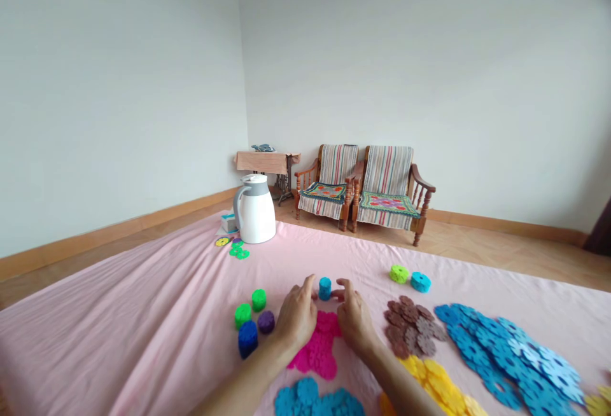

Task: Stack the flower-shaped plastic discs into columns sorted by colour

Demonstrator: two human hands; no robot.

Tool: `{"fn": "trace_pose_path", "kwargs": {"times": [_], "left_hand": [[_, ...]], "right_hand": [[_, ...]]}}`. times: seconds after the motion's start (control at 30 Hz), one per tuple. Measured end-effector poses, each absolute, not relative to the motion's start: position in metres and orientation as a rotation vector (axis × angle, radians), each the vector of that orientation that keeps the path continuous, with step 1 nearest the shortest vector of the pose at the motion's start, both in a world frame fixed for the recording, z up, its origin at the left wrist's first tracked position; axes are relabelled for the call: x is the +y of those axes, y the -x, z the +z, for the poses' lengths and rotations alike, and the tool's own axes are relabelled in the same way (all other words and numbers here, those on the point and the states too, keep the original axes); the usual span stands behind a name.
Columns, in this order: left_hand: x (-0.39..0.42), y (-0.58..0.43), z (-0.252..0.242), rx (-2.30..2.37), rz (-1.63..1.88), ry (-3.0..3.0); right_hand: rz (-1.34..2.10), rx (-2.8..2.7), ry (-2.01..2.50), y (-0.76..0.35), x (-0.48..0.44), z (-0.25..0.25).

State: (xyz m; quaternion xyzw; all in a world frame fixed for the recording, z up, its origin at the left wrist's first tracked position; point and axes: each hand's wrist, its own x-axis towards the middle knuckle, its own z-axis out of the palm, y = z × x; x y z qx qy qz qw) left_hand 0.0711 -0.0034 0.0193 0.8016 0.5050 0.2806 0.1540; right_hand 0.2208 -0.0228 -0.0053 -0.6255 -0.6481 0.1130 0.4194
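Observation:
A short upright stack of blue flower-shaped plastic discs (324, 289) stands on the pink cloth between my two hands. My left hand (298, 316) is just left of the stack, index finger stretched out and fingers apart. On the other side, my right hand (354, 319) has its fingers apart too, the tips close to the stack. Whether any fingertip touches it, I cannot tell. Under and between my wrists lies a loose pile of pink discs (321, 349). Nearer to me is a pile of blue discs (308, 397).
Green stacks (242, 316), a purple stack (266, 322) and a dark blue stack (247, 338) stand left. Brown (411, 327), yellow (436, 384) and large blue (510, 355) disc piles lie right, below lime (398, 273) and light blue (421, 282) stacks. A white jug (258, 215) stands behind.

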Motion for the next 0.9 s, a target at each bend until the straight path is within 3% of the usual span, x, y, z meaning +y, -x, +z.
{"fn": "trace_pose_path", "kwargs": {"times": [0.9], "left_hand": [[-0.0023,-0.0703,0.0172,1.360,0.855,-2.348]], "right_hand": [[0.292,-1.710,1.573,-0.2184,-0.0314,0.0022]]}}
